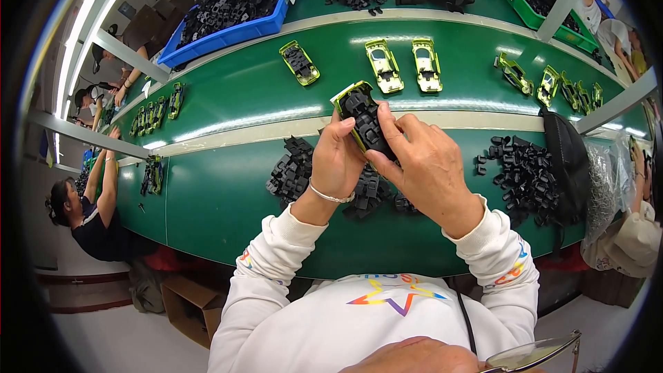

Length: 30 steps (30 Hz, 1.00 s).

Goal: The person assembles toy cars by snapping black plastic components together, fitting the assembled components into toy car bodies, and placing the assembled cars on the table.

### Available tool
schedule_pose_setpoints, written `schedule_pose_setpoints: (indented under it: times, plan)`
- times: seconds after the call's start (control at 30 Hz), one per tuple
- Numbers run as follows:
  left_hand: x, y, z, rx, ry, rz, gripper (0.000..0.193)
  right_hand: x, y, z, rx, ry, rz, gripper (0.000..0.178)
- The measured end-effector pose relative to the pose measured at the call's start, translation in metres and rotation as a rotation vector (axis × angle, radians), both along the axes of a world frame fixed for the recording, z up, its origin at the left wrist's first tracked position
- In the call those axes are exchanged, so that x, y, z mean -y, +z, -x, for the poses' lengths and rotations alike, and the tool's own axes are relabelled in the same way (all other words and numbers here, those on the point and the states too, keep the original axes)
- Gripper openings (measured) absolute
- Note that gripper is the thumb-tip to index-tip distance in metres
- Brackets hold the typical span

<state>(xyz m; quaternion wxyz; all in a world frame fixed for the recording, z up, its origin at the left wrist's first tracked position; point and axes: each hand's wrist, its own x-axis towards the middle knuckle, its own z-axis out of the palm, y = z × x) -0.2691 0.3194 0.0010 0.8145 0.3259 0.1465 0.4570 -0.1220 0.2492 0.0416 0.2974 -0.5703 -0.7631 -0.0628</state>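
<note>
Both hands hold a yellow-green toy car shell (338,99), fitted with a black interior part (368,124), above the near green bench. My left hand (336,162) grips its left side, with the thumb on the edge. On the other side my right hand (425,159) presses fingers and thumb against the black part. Below the hands, a heap of black plastic parts (293,169) lies on the bench, partly hidden by my left hand. More black parts (371,193) show between my wrists. Whether a finger touches a small loose piece I cannot make out.
Beyond a pale rail, several car shells (384,65) lie on the green belt (242,90). A heap of small black pieces (521,173) sits at right, by a black bag (565,166) and a clear bag of screws (602,186). A blue bin (273,25) stands far left. Co-workers sit around.
</note>
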Motion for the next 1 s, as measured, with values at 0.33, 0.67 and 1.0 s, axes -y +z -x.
schedule_pose_setpoints:
  times: [0.33,0.67,1.0]
  plan:
    - [0.010,0.003,-0.012,-0.250,0.120,-0.052,0.046,0.000,0.015,-0.003,0.284,-0.031,0.069,0.058]
    - [-0.013,-0.006,-0.003,-0.209,0.090,0.064,0.045,-0.015,-0.006,-0.010,0.176,0.019,0.034,0.050]
    - [-0.233,-0.074,0.014,-0.491,0.346,0.039,0.018,0.008,-0.053,-0.064,-0.322,-0.077,0.322,0.050]
